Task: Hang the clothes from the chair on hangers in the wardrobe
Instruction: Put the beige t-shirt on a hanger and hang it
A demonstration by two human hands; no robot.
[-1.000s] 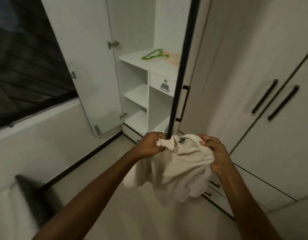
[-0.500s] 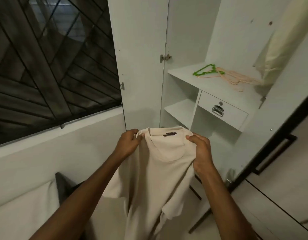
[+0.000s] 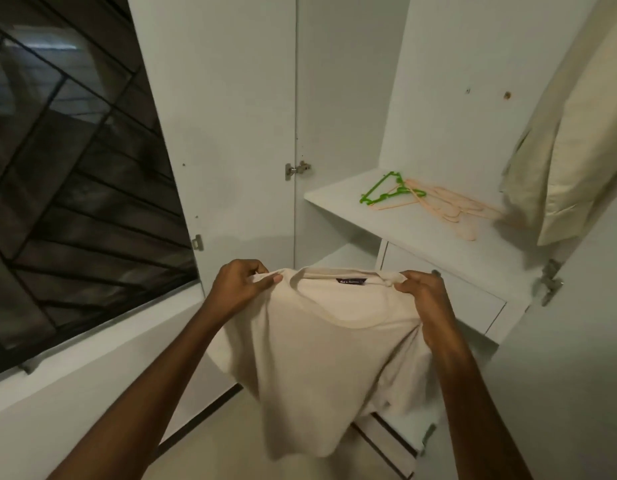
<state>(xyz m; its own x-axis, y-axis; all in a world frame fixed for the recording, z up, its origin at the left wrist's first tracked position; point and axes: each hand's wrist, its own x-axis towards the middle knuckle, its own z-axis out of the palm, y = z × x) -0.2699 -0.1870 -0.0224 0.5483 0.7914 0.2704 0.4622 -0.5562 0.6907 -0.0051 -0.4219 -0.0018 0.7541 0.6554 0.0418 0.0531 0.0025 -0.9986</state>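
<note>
Head view: left hand (image 3: 241, 285) and right hand (image 3: 423, 294) each pinch a shoulder of the shirt (image 3: 335, 362), spread near the wardrobe shelf (image 3: 338, 202). Best keep the collar open, then fetch a hanger (image 3: 386, 190) from far right.

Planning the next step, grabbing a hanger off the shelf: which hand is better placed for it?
Probably the right hand. The hangers lie on the shelf up and to its side; the left hand is farther, and could keep holding the t-shirt.

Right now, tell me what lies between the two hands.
In the head view, only the cream T-shirt's collar with its dark label spans from left hand to right hand.
</note>
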